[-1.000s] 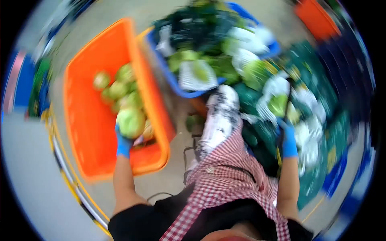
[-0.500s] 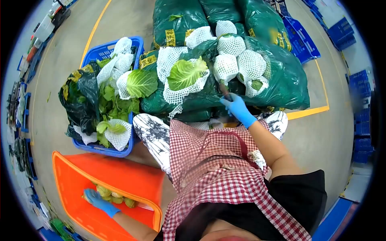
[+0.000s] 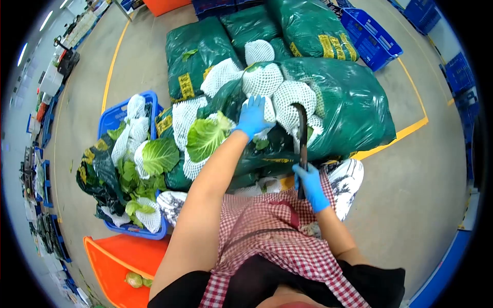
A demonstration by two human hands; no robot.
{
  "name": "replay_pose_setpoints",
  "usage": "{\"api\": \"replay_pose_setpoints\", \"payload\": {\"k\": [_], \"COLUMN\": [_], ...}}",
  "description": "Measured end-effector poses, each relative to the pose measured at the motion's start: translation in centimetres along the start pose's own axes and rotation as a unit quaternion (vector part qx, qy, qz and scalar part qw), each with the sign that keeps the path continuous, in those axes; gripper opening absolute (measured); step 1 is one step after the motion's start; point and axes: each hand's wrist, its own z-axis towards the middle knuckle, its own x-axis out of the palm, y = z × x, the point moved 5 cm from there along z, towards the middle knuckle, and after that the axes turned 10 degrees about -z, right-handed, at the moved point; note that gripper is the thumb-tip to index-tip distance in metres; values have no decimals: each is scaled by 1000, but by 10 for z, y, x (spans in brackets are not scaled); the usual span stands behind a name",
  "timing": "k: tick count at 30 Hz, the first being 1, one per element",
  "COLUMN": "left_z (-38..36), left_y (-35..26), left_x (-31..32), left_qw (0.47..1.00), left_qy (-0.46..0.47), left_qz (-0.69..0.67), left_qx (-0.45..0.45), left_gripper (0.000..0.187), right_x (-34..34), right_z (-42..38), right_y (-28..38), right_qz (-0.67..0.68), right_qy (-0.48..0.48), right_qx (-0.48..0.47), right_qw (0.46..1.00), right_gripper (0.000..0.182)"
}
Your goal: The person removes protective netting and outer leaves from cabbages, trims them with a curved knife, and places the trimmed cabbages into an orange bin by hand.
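Note:
My left hand, in a blue glove, lies with fingers spread on a cabbage in white foam netting. It hides part of that cabbage. My right hand, also gloved in blue, grips the lower end of a sickle. The dark tool points away from me, and its hooked tip rests over or just above another netted cabbage. Further netted heads sit around it on a green plastic sack. Left of my left hand is a loose green leaf on netting.
A blue crate on the left holds leaves, used netting and a dark green bag. In front of it, an orange bin contains trimmed cabbages. More full green sacks are stacked behind. Another blue crate stands at far right.
My left hand has left the orange bin and come up onto a netted cabbage. My right hand has drawn back slightly, the sickle now upright in view. The camera view has shifted.

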Motion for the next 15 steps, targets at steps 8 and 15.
{"api": "replay_pose_setpoints", "payload": {"k": [8,15], "left_z": [15,-52], "left_y": [-15,60], "left_x": [19,-12], "left_qw": [998,925], "left_qy": [43,-220], "left_qz": [31,-275], "left_qx": [39,-145], "left_gripper": [58,25], "right_x": [-31,-12], "right_z": [-15,13], "right_y": [-9,27], "right_qz": [43,42], "right_qy": [-18,-3], "right_qx": [36,4], "right_qw": [998,999], "right_gripper": [11,15]}}
